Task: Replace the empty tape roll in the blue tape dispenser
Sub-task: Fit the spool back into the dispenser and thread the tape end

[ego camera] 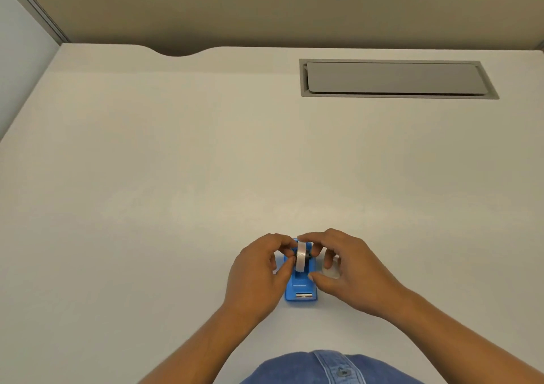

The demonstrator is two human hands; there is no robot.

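Observation:
The blue tape dispenser (300, 291) stands on the white desk near its front edge, cutter end toward me. A whitish tape roll (301, 258) on a dark hub stands upright in the dispenser's cradle. My left hand (259, 274) pinches the roll's left side with thumb and fingers. My right hand (344, 266) grips its top and right side, thumb resting by the dispenser's right wall. A second pale ring, possibly another roll (329, 263), shows under my right hand's fingers; most of it is hidden.
The white desk (206, 177) stretches far ahead and to both sides. A grey cable-tray flap (394, 78) is set into its far right. A curved cut-out (176, 52) notches the back edge. My denim shirt (329, 369) is at the bottom.

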